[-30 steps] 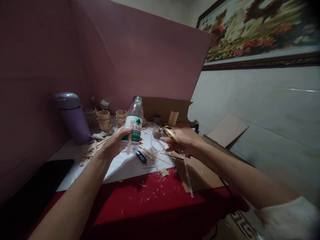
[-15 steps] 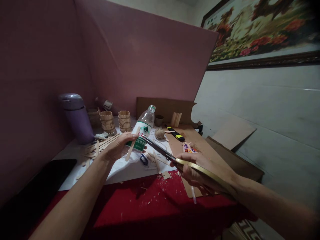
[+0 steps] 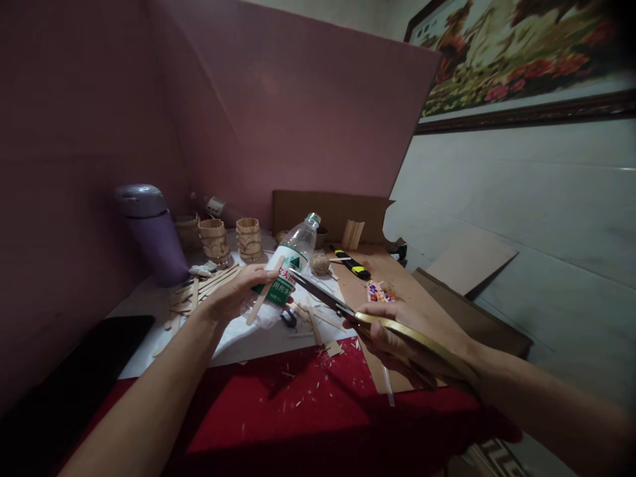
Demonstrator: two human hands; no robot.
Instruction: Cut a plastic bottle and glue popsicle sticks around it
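Observation:
My left hand (image 3: 243, 288) is closed around a clear plastic bottle (image 3: 301, 238) with a green and white label. A flat wooden craft stick (image 3: 258, 306) lies slanted across the bottle's front, pinned under my left thumb. The bottle tilts to the right, its neck uppermost. My right hand (image 3: 397, 334) grips a pair of scissors (image 3: 322, 291) with gold-coloured handles. Their dark blades look nearly closed, and the tips point at the bottle's label beside the stick. From this angle I cannot tell whether the tips touch the bottle.
On the left stand a purple tumbler (image 3: 154, 242), wooden-stick cups (image 3: 248, 240) and a pile of craft sticks (image 3: 209, 286). Behind the bottle are a twine ball (image 3: 320, 264) and a yellow-black utility knife (image 3: 352, 264) on cardboard (image 3: 397, 278). Wood scraps litter the red cloth (image 3: 278, 404).
The bottle leans further right than before, with the stick still held against it. My right hand and the scissors have shifted slightly to the right in view.

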